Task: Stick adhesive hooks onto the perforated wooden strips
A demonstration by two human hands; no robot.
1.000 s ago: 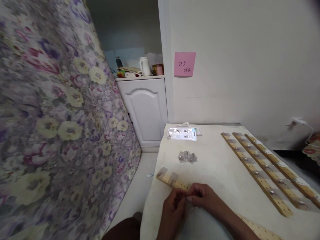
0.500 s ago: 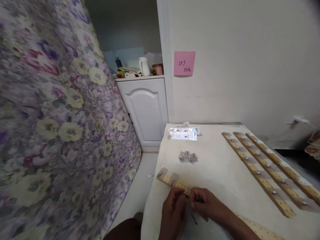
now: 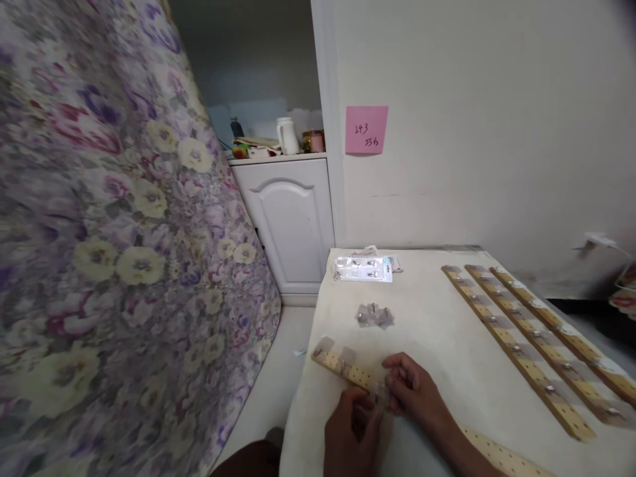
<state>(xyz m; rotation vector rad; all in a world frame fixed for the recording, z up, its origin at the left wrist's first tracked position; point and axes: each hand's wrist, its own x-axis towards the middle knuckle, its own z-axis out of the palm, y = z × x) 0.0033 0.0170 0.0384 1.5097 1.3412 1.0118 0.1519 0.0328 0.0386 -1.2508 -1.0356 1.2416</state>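
Note:
A small clear plastic piece with a dark metal bit, seemingly an adhesive hook, is between my two hands, just past the near end of a short pegboard strip. My right hand pinches its right side. Curled in from below, my left hand has thumb and forefinger at its left edge. Two clear square pieces sit on the strip's far half. Behind it, three more clear hooks lie together on the white table.
Three long wooden strips bearing several clear squares run along the table's right side. Blister packs lie at the back edge. Another perforated strip shows beneath my right forearm. A floral curtain hangs at left.
My hands have moved slightly apart, with the right one opening away from the strip's end. The clear piece between them now shows, and the dark thin item hanging below is no longer visible.

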